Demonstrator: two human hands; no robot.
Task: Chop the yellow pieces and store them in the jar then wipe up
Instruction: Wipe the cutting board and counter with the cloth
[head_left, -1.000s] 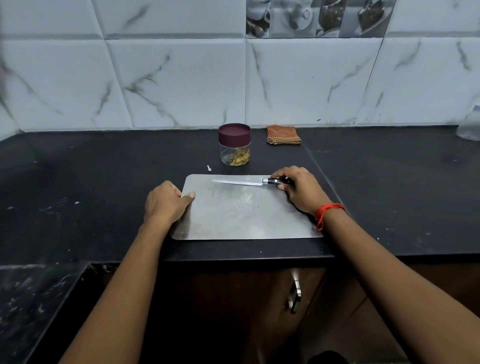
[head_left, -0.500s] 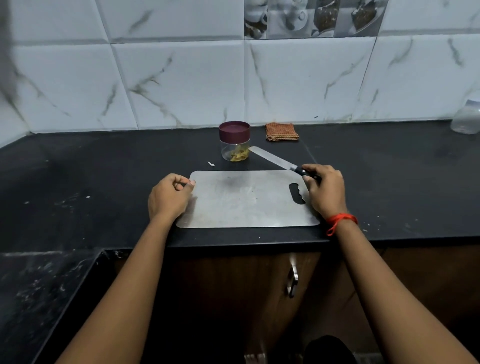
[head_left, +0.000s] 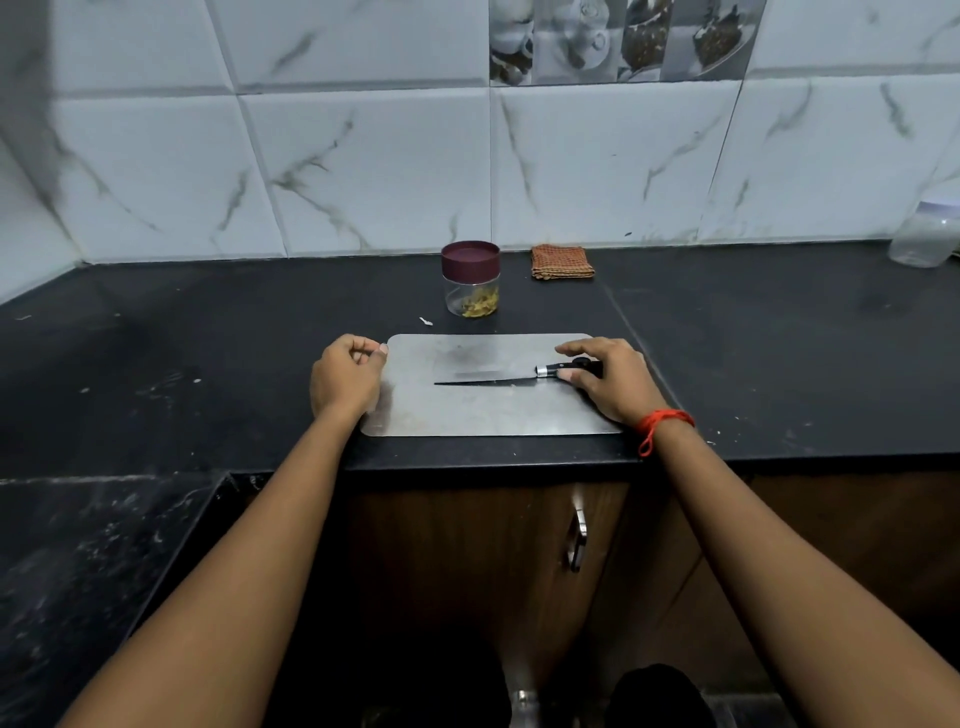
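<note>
One jar (head_left: 470, 291), one cloth (head_left: 562, 262) behind board (head_left: 467, 410) — left hand (head_left: 345, 382) curled empty, right hand (head_left: 610, 382) gripping knife (head_left: 483, 381).

Faced white marble-veined wall tiles (head_left: 363, 171), topped by a strip of picture tiles (head_left: 623, 41) showing cups. Looked down on a black speckled countertop (head_left: 208, 338) meeting those tiles at the back. Saw a brown wooden cabinet door (head_left: 467, 571) below its front edge, fitted with a metal handle (head_left: 577, 540). Lit dimly, coolly.
</note>
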